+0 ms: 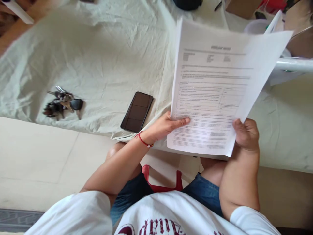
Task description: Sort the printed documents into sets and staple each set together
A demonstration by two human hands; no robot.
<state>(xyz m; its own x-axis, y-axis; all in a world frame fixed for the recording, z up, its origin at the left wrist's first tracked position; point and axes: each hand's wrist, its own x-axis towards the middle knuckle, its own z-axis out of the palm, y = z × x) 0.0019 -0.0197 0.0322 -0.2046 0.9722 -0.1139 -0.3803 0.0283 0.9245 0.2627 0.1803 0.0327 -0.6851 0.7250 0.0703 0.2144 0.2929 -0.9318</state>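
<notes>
A stack of printed papers point(210, 98) is held up above the near edge of the cloth-covered table, its top sheet full of text lines and small boxes too blurred to read. My left hand point(172, 123) grips the stack at its lower left edge, thumb lying over the print and fingers hidden behind. At the lower right edge my right hand point(245, 132) pinches the sheets between thumb and curled fingers. The upper right corner of the stack bends outward. Just left of my left hand, a dark smartphone point(137, 111) lies on the cloth.
A bunch of keys point(63, 102) rests on the pale tablecloth point(110, 58) at the left. Behind the papers on the right are a cardboard box point(242, 8) and a white tube-like bar point(294, 64). A black round object point(187, 4) stands at the far edge. Below me shows a red stool point(162, 187).
</notes>
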